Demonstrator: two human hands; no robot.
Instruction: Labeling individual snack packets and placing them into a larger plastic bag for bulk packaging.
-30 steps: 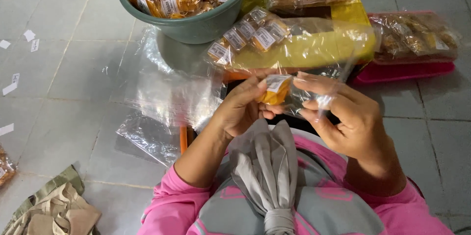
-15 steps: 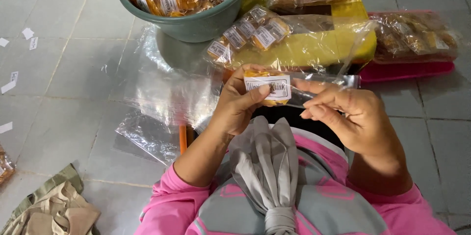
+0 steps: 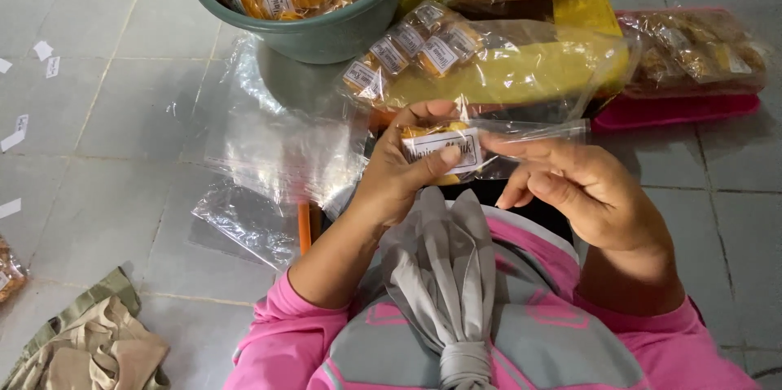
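Taking the green basin (image 3: 326, 32) as the landmark: well to its left, small white paper slips (image 3: 15, 138) lie scattered on the grey floor tiles, and far below-left of it a crumpled khaki cloth (image 3: 90, 345) sits at the frame's bottom corner. Just below the basin, clear empty plastic bags (image 3: 277, 154) spread over the tiles. The basin itself is heaped with small wrapped orange snack packets. Below and slightly right of it, the left hand (image 3: 399, 174) pinches a small snack packet (image 3: 444, 146) with a white label, thumb pressed on the label's front and fingers curled behind. The packet's clear plastic end runs rightward to the right hand (image 3: 578, 186), whose fingers are drawn narrow, fingertips touching that plastic. Right of the basin lies a large clear bag on yellow backing (image 3: 521, 72) with labelled packets inside, and farther right a pink tray (image 3: 676, 109) carries bagged snacks.
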